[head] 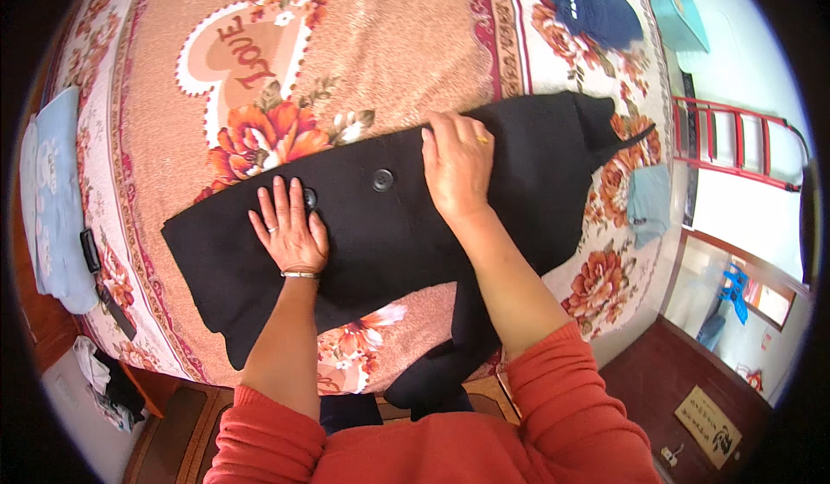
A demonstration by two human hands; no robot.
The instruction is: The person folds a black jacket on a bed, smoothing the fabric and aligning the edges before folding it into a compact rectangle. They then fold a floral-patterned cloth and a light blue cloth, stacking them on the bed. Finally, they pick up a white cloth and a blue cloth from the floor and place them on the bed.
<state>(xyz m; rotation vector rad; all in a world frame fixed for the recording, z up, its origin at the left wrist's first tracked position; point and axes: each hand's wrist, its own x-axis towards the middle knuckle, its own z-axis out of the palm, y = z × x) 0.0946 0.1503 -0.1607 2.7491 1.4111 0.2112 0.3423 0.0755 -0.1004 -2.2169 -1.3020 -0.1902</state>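
Note:
A black coat point(402, 224), folded lengthwise, lies slantwise across the patterned bedspread point(402, 49). Two large dark buttons show on it, one of them a round button point(382, 180) between my hands. My left hand point(290, 231) rests flat on the left part of the coat, fingers spread, partly covering the other button point(310, 198). At the coat's far edge, my right hand point(459, 159) is curled over the cloth, its fingertips mostly hidden. A black sleeve-like length point(447, 361) hangs over the near bed edge beneath my right forearm. A narrow black strip point(635, 137) sticks out at the right end.
A dark blue folded garment point(593, 7) lies at the far right of the bed, a grey-blue cloth point(648, 202) nearer. Light blue folded bedding point(55, 205) sits at the left edge beside a small black object point(90, 250). A red ladder point(739, 140) stands off to the right.

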